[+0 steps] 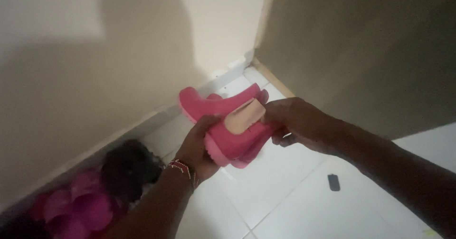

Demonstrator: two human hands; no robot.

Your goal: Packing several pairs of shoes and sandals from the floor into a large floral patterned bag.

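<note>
Gripping a pink boot (228, 125) between them, the left hand (197, 149) cups its sole and the right hand (294, 122) clasps its top.

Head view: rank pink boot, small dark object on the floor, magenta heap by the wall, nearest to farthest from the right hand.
1. Pink boot: held in the right hand.
2. Small dark object: on the white tiles, below the right forearm.
3. Magenta heap: far left, by the wall.

This looks like a corner of a home. The floor (280, 182) has white tiles, the walls (95, 54) are plain cream, and a pile of pink shoes (78, 206) lies along the wall.
</note>
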